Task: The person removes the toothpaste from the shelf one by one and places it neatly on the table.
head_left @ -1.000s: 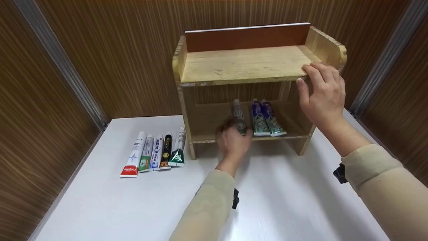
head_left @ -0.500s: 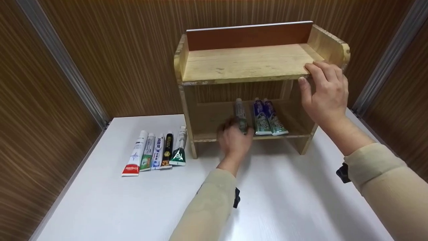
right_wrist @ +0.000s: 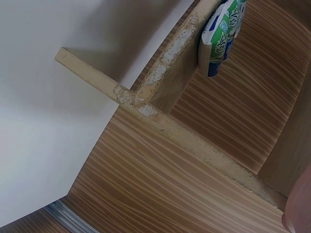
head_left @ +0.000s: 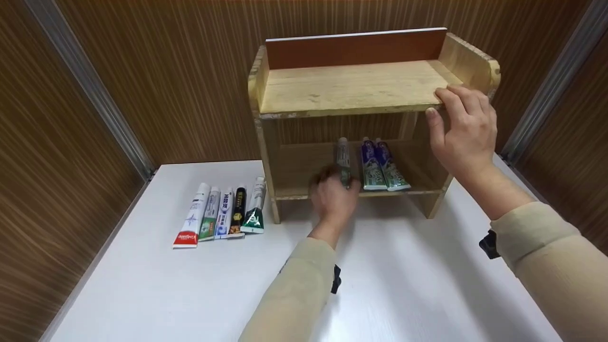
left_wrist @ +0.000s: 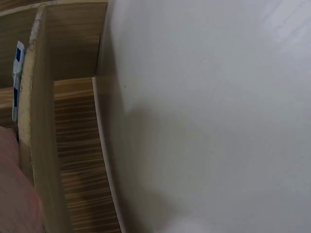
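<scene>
My left hand (head_left: 334,194) reaches to the lower board of a small wooden shelf (head_left: 351,90) and pinches a toothpaste tube (head_left: 343,154) with grey-white and green parts. That tube lies with its cap toward the back; its lower end is partly behind the fingers. Just right of it lie two purple-and-green toothpaste tubes (head_left: 372,166) (head_left: 391,166), side by side. At the front right edge of the top board, my right hand (head_left: 468,128) holds on, fingers over the top and thumb at the front edge. The right wrist view shows the purple-and-green tubes' ends (right_wrist: 221,36) on the lower board.
Several more toothpaste tubes lie in a row on the white table (head_left: 190,285), left of the shelf; a red-and-white tube (head_left: 192,216) is leftmost and a green-ended tube (head_left: 255,209) is closest to the shelf. Wood-grain panels (head_left: 190,85) stand behind and at both sides.
The tube in my left hand has shifted slightly right, closer to the purple-and-green tubes. My right hand stays on the top board. The head view has shifted a little.
</scene>
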`<state>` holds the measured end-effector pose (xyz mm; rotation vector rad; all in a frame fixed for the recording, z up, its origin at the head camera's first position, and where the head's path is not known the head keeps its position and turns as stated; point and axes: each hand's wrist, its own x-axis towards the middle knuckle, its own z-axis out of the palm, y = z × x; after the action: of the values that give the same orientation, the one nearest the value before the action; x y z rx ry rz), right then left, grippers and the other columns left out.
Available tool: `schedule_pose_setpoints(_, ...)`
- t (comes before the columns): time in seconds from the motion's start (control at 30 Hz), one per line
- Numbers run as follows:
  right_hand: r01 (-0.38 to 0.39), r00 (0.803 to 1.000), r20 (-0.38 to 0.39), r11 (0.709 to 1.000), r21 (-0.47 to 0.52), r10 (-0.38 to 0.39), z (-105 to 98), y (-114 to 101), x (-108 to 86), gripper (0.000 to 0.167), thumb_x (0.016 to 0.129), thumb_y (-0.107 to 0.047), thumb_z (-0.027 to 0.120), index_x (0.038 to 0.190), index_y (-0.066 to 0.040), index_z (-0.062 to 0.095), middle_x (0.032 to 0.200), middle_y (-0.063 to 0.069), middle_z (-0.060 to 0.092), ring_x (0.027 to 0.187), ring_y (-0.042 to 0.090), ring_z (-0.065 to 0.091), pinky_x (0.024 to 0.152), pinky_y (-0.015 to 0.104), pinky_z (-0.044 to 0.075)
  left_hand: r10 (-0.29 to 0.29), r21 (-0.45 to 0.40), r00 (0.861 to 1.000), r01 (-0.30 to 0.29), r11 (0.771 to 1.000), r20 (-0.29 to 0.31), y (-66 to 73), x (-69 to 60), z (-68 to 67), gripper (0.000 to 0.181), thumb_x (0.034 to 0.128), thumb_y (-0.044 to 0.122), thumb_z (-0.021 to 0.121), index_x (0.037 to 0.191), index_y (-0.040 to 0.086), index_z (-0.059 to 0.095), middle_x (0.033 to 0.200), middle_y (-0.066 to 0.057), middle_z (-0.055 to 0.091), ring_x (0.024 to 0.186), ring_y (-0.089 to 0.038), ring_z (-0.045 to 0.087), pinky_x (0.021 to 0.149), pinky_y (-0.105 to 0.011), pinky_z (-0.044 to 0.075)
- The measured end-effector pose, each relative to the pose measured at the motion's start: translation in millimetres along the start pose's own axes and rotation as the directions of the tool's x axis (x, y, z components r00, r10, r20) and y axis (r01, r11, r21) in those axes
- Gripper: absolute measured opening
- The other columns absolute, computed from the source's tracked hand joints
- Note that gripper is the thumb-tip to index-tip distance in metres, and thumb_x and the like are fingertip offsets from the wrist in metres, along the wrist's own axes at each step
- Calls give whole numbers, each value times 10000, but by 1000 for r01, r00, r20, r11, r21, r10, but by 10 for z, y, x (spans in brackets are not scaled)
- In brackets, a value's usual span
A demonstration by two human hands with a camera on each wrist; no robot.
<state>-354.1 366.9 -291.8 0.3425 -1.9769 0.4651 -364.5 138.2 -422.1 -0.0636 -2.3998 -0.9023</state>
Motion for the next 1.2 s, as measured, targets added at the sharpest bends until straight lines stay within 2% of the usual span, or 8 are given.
schedule_pose_setpoints(0.2, 2, 1000, -3, 1000, 3, -2, 19, -12, 4, 402, 1054, -376, 610, 1325, -90, 688, 1369, 137, 649, 1338, 377, 522, 1086, 620, 388, -51, -8, 998, 52, 999, 35, 3, 21, -43, 366, 915, 388, 777, 1162, 118, 772, 1183, -69, 755, 1033, -314, 699, 784, -461, 571)
schedule_pose_setpoints(0.33, 0, 1000, -4, 1000, 2, 0, 20, -14, 3, 400, 1053, -375, 613, 1323, -90, 689, 1366, 137, 648, 1336, 379, 521, 1084, 620, 388, -90, -6, 993, 90, 996, 79, 11, 30, -68, 320, 911, 420, 778, 1048, 132, 781, 1024, -59, 778, 859, -283, 721, 682, -448, 561)
schedule_pose_setpoints(0.5, 3, 1000, 14, 1000, -5, -3, -6, -23, -5, 420, 1068, -387, 586, 1341, -81, 676, 1385, 153, 638, 1340, 385, 517, 1094, 613, 382, -121, -34, 985, 126, 992, 123, 3, 34, -93, 292, 892, 436, 795, 922, 147, 760, 816, -21, 754, 705, -223, 681, 609, -406, 525)
schedule_pose_setpoints(0.7, 1, 1000, 17, 1000, -7, -1, -11, -32, -22, 422, 1069, -385, 584, 1346, -79, 675, 1393, 156, 636, 1342, 386, 517, 1101, 611, 376, -109, -88, 984, 122, 989, 144, -32, 28, -129, 269, 882, 403, 813, 911, 139, 770, 761, -3, 746, 638, -177, 653, 575, -386, 513)
schedule_pose_setpoints(0.9, -2, 1000, 5, 1000, 1, 2, 7, -44, -16, 412, 1058, -377, 599, 1329, -80, 688, 1368, 150, 647, 1339, 384, 520, 1097, 609, 379, -101, -105, 981, 119, 987, 163, -74, 37, -199, 247, 870, 366, 815, 795, 153, 715, 665, 35, 675, 583, -169, 580, 529, -375, 451)
schedule_pose_setpoints(1.2, -6, 1000, -1, 1000, 1, 6, 3, -21, -23, 401, 1050, -364, 613, 1325, -83, 693, 1365, 145, 651, 1340, 385, 522, 1105, 606, 379, -65, -224, 984, 102, 969, 163, -139, 55, -274, 251, 873, 297, 807, 731, 171, 642, 609, 74, 580, 547, -119, 502, 502, -305, 364)
